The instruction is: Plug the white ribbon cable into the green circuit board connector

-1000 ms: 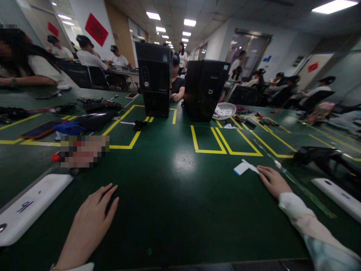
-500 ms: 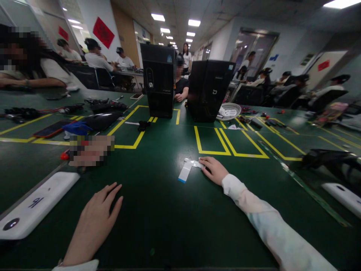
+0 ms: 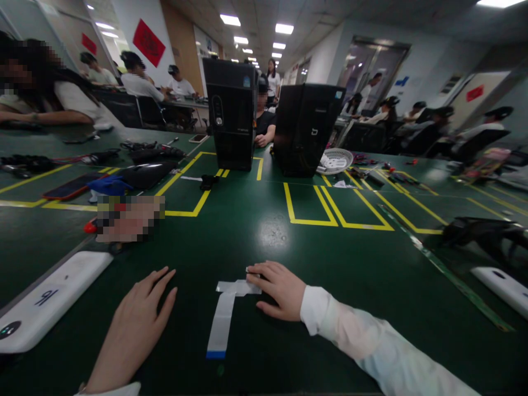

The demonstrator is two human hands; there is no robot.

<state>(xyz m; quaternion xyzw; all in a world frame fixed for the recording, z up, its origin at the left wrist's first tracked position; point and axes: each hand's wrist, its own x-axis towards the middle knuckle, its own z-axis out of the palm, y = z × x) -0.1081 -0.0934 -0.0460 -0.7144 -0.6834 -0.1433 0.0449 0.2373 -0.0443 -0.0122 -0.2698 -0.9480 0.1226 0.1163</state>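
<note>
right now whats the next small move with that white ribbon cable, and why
Probably bring the left hand over to pin the cable's long leg. Only the right hand's fingertips touch its top end, while the left lies flat on the green table beside it, so the blue-tipped end is free to swing.

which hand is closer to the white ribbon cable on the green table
Right. The right hand rests its fingertips on the white ribbon cable at its top end; the left hand lies flat beside it, apart.
</note>
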